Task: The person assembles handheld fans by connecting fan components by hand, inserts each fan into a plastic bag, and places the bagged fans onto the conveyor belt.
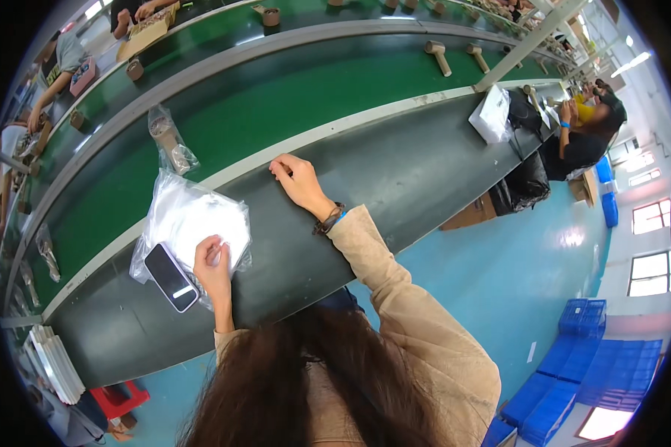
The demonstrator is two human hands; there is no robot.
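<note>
My left hand (212,270) is over a stack of clear plastic bags (175,205), its fingers curled in toward the thumb. Whether a bag's edge is caught between them I cannot make out. Beside that hand a phone (171,278) with a dark screen lies partly on the bags. My right hand (297,181) rests by the pale rail along the dark work surface, loosely closed, with nothing showing in it. Beyond the bags, on the green conveyor, lies a bagged brown mallet-shaped item (170,139) in clear plastic.
Unbagged mallet-like pieces (438,57) ride farther right on the green belt (291,104). A white packet (492,114) and a black bag (524,112) sit at the right end, near a co-worker (585,138). Blue crates (566,365) stand on the floor; a red stool (119,401) is at lower left.
</note>
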